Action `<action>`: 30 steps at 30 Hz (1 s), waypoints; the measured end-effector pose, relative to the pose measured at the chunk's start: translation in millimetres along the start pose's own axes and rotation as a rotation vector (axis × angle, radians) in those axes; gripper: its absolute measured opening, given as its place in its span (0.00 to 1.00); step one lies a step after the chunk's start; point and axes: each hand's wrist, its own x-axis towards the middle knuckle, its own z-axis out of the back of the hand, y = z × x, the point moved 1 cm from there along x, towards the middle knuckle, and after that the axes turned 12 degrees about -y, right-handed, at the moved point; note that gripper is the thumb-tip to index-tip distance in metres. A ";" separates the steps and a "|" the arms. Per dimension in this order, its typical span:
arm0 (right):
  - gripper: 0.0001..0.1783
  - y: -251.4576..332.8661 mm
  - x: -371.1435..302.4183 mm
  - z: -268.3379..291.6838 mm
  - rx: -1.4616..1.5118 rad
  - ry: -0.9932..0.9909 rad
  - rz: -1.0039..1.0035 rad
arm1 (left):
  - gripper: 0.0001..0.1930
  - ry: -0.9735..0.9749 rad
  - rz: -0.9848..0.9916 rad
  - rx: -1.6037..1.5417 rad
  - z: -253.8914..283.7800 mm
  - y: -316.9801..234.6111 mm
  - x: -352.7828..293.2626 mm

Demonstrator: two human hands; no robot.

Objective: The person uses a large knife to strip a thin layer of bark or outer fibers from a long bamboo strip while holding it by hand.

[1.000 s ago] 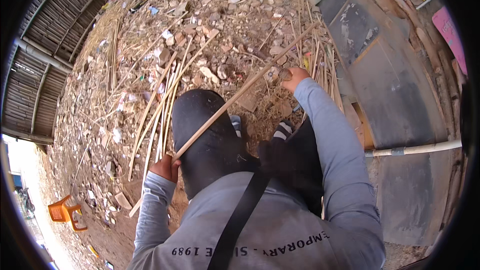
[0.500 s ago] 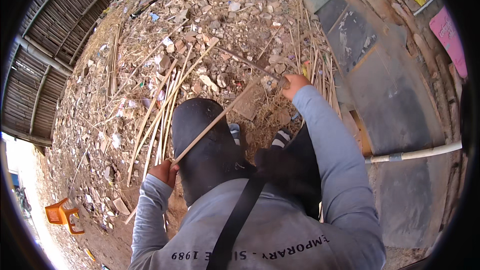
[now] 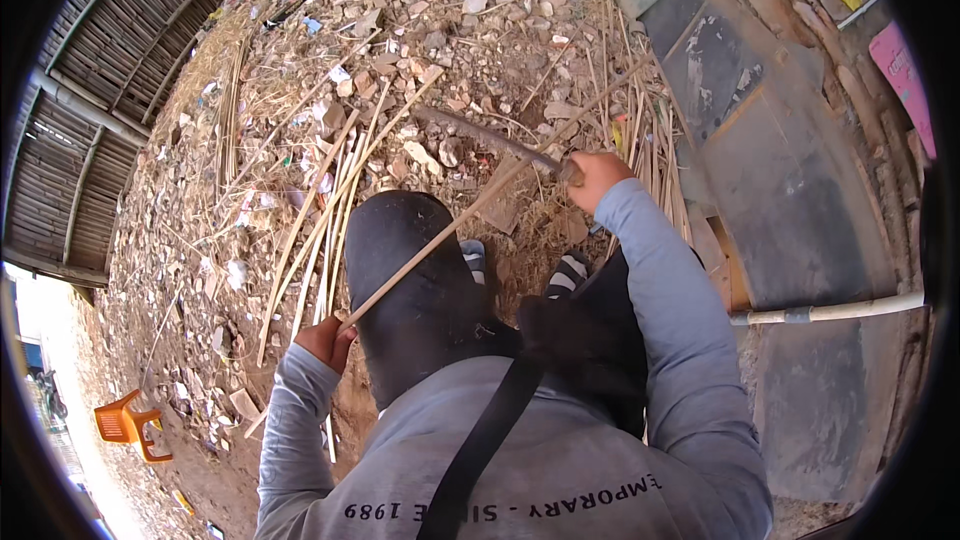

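Observation:
My left hand (image 3: 327, 343) is closed around the near end of a long bamboo strip (image 3: 425, 252). The strip slants up and to the right, over my left knee. In my right hand (image 3: 598, 182) is a machete (image 3: 480, 134), gripped by its short handle. Its dark, narrow blade points up and left, crossing the strip just left of that hand. Whether the edge bites into the strip cannot be made out. Several pale bamboo strips (image 3: 335, 210) lie on the ground left of my knees.
Stony, littered ground (image 3: 460, 40) spreads ahead. More strips (image 3: 655, 160) lie at the right, beside dark sheets (image 3: 800, 210) and a pale pole (image 3: 850, 308). A bamboo wall (image 3: 90, 90) stands at far left, an orange chair (image 3: 125, 427) at lower left.
The machete has shifted slightly down, its blade tip moving left. More of the bamboo strip shows beyond the blade, up to the right. My left hand has barely moved.

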 end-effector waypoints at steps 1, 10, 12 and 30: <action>0.17 0.7 -1.7 -2.1 0.012 0.011 0.012 | 0.19 -0.014 -0.008 -0.039 -3.6 3.0 -1.4; 0.16 -2.3 10.3 -6.7 0.083 -0.012 -0.167 | 0.19 0.027 0.062 -0.082 -6.1 4.8 -0.3; 0.16 19.7 6.1 0.0 0.003 -0.003 -0.010 | 0.17 -0.008 0.045 -0.049 -12.5 8.6 -4.6; 0.21 6.4 -0.5 12.4 0.120 0.016 0.135 | 0.21 0.077 0.121 -0.159 14.4 -7.4 -1.3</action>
